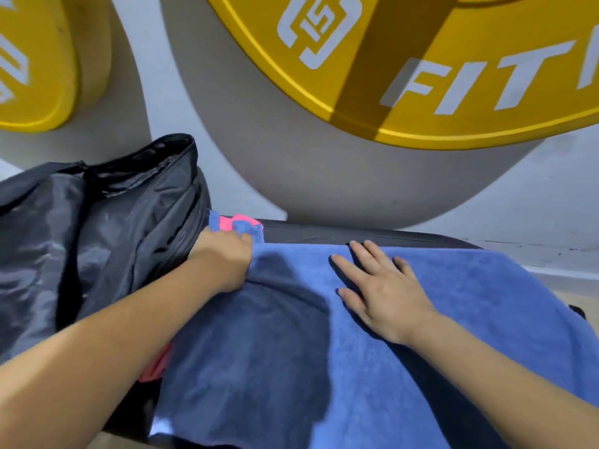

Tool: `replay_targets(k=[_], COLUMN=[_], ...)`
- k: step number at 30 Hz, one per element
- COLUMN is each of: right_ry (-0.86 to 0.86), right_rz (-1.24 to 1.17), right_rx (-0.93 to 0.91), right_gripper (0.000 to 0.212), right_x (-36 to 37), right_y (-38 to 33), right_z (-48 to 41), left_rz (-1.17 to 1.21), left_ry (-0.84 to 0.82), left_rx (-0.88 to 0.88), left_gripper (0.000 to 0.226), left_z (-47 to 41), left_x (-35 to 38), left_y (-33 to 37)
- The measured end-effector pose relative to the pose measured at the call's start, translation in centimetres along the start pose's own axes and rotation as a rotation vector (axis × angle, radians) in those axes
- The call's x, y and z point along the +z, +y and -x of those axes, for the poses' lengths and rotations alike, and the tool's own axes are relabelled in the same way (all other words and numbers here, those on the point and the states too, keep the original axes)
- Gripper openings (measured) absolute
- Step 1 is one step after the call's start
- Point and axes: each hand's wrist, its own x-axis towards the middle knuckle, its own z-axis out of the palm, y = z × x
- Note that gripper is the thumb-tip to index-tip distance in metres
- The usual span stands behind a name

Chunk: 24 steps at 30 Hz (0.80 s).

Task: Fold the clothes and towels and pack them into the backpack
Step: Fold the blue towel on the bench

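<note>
A large blue towel (437,319) lies spread over a dark bench. My right hand (379,293) rests flat on it with fingers straight, near its far edge. My left hand (223,254) grips the towel's far left corner, fingers curled into the cloth. Just beyond that hand a blue and pink cloth (236,223) pokes out, and a pink piece (158,364) shows under my left forearm. The black backpack (97,228) stands at the left, touching the towel's left side; its top is unzipped.
The dark bench (340,234) shows as a strip behind the towel. Large yellow weight plates (421,76) lean against the grey-white wall right behind the bench, with another yellow plate (35,66) at the far left.
</note>
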Motion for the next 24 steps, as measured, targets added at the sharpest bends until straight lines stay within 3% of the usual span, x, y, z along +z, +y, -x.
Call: replay_targets(k=[2, 3, 6, 11, 14, 16, 19, 24], right_ry=[-0.021, -0.025, 0.012, 0.164, 0.208, 0.202, 0.184, 0.308], right_rz=[0.0, -0.003, 0.01, -0.03, -0.112, -0.161, -0.126, -0.035], right_rx=[-0.005, 0.004, 0.057, 0.175, 0.206, 0.215, 0.23, 0.382], right_gripper=[0.072, 0.074, 0.074, 0.045, 0.035, 0.029, 0.018, 0.016], right_x=[1.1, 1.6, 2.1, 0.4, -1.2, -1.7, -2.0, -1.8], right_y=[-1.6, -2.1, -2.6, -0.5, 1.7, 2.8, 4.1, 4.8], right_z=[-0.3, -0.5, -1.0, -2.7, -3.5, -3.5, -3.7, -3.6], left_rz=[-0.181, -0.202, -0.093, -0.011, 0.12, 0.249, 0.32, 0.415], left_ry=[0.111, 0.055, -0.046, 0.049, 0.408, 0.527, 0.419, 0.149], left_rx=[-0.05, -0.071, -0.104, -0.142, -0.003, 0.186, 0.341, 0.066], left_gripper=[0.046, 0.046, 0.046, 0.05, 0.044, 0.033, 0.017, 0.016], left_z=[0.4, 0.3, -1.5, -2.5, -0.6, 1.9, 8.0, 14.8], left_x=[1.1, 1.1, 1.2, 0.7, -0.3, -0.6, -0.8, 2.9], left_y=[-0.8, -1.0, -0.5, -0.3, 1.4, 3.9, 6.7, 3.9])
